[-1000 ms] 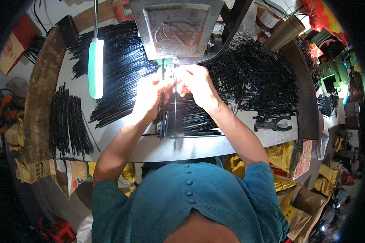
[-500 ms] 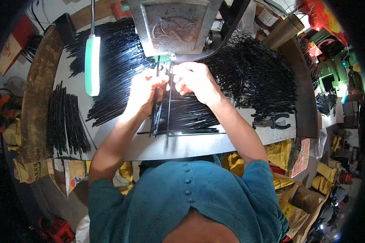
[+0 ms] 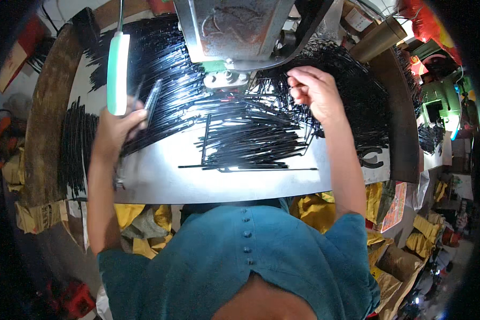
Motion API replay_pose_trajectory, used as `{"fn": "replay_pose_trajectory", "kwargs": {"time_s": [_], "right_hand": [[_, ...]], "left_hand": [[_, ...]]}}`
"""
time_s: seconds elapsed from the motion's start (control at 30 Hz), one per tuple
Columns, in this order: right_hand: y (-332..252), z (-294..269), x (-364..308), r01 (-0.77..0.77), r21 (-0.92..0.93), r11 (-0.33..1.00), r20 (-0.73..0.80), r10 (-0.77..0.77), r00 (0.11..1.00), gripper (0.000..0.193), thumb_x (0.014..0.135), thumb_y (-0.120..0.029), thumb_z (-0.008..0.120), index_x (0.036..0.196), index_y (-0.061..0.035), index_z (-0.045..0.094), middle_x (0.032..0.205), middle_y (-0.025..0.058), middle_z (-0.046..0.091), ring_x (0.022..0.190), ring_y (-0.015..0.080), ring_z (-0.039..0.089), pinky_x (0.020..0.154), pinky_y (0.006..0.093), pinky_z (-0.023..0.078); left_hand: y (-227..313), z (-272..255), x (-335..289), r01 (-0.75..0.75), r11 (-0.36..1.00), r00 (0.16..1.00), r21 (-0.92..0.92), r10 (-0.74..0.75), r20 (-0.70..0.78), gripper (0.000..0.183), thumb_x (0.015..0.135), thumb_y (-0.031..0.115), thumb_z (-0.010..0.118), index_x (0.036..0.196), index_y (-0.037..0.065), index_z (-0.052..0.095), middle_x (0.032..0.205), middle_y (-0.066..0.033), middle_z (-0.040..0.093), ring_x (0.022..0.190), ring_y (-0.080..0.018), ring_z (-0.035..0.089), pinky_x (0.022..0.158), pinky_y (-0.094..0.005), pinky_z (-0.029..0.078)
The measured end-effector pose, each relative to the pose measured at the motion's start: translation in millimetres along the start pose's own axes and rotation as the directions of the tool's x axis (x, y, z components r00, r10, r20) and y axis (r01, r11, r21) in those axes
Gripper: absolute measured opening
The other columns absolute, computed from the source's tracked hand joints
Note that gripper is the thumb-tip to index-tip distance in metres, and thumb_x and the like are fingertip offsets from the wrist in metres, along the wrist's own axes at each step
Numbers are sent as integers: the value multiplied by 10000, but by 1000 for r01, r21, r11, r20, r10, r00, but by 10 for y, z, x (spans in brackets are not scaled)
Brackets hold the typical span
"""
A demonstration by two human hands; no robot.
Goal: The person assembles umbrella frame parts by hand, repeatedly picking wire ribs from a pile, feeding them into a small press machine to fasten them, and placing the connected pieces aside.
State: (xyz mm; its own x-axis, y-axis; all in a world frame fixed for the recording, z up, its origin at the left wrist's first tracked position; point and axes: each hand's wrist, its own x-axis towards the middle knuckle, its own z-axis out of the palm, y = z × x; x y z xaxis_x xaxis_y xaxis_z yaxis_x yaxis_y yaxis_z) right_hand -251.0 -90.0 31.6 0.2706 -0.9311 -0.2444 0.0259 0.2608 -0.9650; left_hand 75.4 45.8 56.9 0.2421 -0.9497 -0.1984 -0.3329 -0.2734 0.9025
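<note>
My left hand (image 3: 117, 128), partly behind the lamp and smeared by motion, is closed on a few thin dark rods (image 3: 153, 100) over the left side of the table. Beneath it spreads a large heap of shiny black rods (image 3: 168, 69). On the right, my right hand (image 3: 317, 93) has its fingers curled together at the edge of a tangled pile of black rods (image 3: 357, 96); whether anything is pinched in them I cannot make out. Between the hands, a loose pile of black rods (image 3: 256, 136) lies below the metal machine head (image 3: 234, 32).
A green-and-white lamp (image 3: 118, 74) hangs at the left. One more bundle of rods (image 3: 76, 149) lies near the table's left rim (image 3: 48, 117). Pliers (image 3: 373, 158) show partly past my right forearm. A brown cylinder (image 3: 378, 40) leans at the back right.
Both hands have parted from under the machine head. The left has swung left with rods in it; the right has moved right to the tangled pile. The machine's underside is now exposed.
</note>
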Motion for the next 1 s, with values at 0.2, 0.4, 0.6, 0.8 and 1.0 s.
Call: {"fn": "replay_pose_trajectory", "kwargs": {"time_s": [0.2,0.4,0.6,0.8,1.0], "right_hand": [[-15,-138,6,-29,-59,998,-22,27,999,136,784,-137,563,831,-10,574,654,15,520,471,49,441,377,160,323],[-23,72,-35,25,-191,981,105,-5,994,108,775,-107,568,785,1,578,614,21,518,430,44,428,364,164,309],[-56,-116,-78,73,-459,886,67,-48,997,104,765,-99,567,759,2,588,580,11,523,425,44,425,369,180,309],[28,65,-35,153,-916,370,95,-169,981,151,699,-200,545,696,-63,608,656,103,599,679,263,587,657,349,448],[118,143,140,273,-877,394,133,-346,929,140,727,-182,529,749,-78,620,711,99,615,696,240,599,682,352,464]], "left_hand": [[-84,-78,-231,-116,570,865,813,460,-199,168,727,150,587,787,-2,551,665,-112,553,611,-262,529,555,-314,417],[-88,833,-244,-432,661,884,613,445,143,169,717,170,599,698,28,510,643,-120,508,613,-267,516,574,-351,424],[-233,1042,-93,-479,616,856,625,484,180,99,714,106,550,708,27,489,658,-127,494,638,-287,513,577,-351,428],[-189,986,0,-617,497,732,611,647,213,60,743,55,514,734,-3,497,650,-103,502,584,-220,526,541,-301,430],[74,1020,18,-308,945,949,114,296,109,88,853,62,404,827,3,463,644,-58,515,527,-82,504,495,-217,425]]}}
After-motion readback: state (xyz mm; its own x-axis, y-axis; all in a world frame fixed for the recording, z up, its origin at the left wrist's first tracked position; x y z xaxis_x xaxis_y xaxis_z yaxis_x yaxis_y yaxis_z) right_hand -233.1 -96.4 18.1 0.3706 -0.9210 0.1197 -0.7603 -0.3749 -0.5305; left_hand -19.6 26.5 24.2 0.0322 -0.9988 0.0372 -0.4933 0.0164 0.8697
